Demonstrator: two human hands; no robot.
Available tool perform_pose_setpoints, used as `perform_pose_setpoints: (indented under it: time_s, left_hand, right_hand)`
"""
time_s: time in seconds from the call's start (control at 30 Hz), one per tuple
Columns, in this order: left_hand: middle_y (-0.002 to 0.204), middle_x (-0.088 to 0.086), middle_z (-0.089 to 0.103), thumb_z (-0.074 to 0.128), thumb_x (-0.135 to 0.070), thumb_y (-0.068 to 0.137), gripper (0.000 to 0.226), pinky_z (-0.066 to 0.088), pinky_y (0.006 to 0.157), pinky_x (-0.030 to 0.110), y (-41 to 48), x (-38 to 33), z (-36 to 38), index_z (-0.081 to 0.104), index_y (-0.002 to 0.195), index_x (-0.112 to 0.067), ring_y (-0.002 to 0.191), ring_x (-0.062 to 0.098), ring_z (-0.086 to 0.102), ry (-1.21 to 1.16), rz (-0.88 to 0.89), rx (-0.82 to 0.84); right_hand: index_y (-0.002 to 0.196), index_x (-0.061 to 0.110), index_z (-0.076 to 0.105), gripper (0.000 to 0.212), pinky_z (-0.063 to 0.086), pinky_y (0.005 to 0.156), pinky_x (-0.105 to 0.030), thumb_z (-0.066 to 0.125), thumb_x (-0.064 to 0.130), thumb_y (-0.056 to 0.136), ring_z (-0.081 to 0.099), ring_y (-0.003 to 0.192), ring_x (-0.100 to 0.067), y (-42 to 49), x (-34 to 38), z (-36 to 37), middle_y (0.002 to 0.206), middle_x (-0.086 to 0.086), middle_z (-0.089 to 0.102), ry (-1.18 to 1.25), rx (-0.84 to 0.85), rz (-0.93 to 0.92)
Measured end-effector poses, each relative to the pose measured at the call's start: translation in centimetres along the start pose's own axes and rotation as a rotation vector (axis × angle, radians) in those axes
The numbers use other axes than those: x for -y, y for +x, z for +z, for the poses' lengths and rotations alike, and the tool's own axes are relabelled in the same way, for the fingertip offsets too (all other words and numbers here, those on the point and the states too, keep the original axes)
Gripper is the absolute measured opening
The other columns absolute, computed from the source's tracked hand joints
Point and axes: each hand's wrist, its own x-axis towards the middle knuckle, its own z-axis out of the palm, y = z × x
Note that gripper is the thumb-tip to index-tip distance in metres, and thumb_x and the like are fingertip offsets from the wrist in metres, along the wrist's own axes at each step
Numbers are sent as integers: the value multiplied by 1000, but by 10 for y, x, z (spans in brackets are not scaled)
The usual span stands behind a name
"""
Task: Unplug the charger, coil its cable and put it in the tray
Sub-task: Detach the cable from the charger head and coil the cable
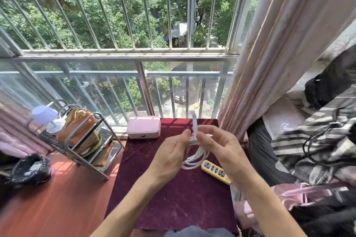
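Both hands, left hand (170, 153) and right hand (217, 147), pinch the coiled white charger cable (196, 158) above the yellow power strip (215, 171).

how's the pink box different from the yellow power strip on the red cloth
The pink box is blocky with rounded corners; the yellow power strip is long and flat. The box sits at the far edge of the red cloth, square to it; the strip lies at the right edge, angled. The box shows a plain closed face; the strip shows a row of sockets. Both rest on the cloth, untouched by either hand.
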Motion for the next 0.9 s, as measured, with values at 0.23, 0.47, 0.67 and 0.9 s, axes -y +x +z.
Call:
perform_pose_setpoints:
  time_s: [0.23,0.47,0.67,0.9]
  left_hand:
    - [58,-3,35,35,-56,102,67,22,51,36,-2,3,-3,56,66,-4,53,14,29,-142,-89,33]
    - [60,0,21,41,-57,100,50,19,55,35,0,-6,-8,39,60,-28,58,22,18,-285,-123,45]
    - [57,-9,26,33,-46,106,52,22,51,25,5,-13,-7,38,57,-29,54,14,21,-288,-115,88]
    - [53,-11,32,30,-40,109,57,31,50,22,5,-12,-2,36,55,-26,50,12,31,-134,-54,53]
  right_hand:
    - [94,31,85,15,53,76,-23,85,41,83,71,88,-6,3,4,-6,114,5,76,-208,-19,-168]
    - [112,39,79,17,58,95,-42,71,39,97,69,117,-16,-1,-14,-15,134,16,66,-666,-23,-490]
    - [108,25,80,14,61,91,-36,80,26,94,73,114,-14,1,-17,-12,123,10,72,-648,-64,-641]
    - [109,51,48,42,47,68,-9,82,46,85,68,77,4,-3,-15,-7,97,26,71,-653,-209,-576]
